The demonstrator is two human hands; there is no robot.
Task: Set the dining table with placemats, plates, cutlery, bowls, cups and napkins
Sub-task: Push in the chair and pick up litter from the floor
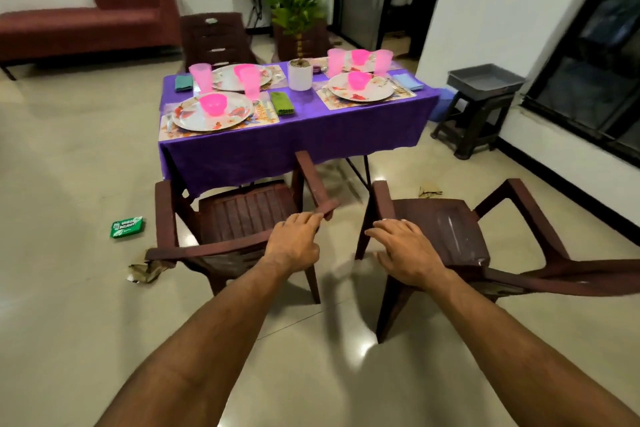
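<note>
1. Table [346,125] under a purple cloth is standing set: four floral plates, e.g. the near-left plate [194,118], each carrying a pink bowl [213,104], with pink cups [200,76] and folded napkins [282,103] beside them, on placemats [268,116].
2. Left chair [242,215] and right chair [440,229] are sitting near the table's front edge.
3. Left hand [294,241] is curling its fingers around the left chair's armrest.
4. Right hand [405,251] is lying flat, fingers spread, on the right chair's armrest.
5. Green packet [127,226] is lying on the floor.
</note>
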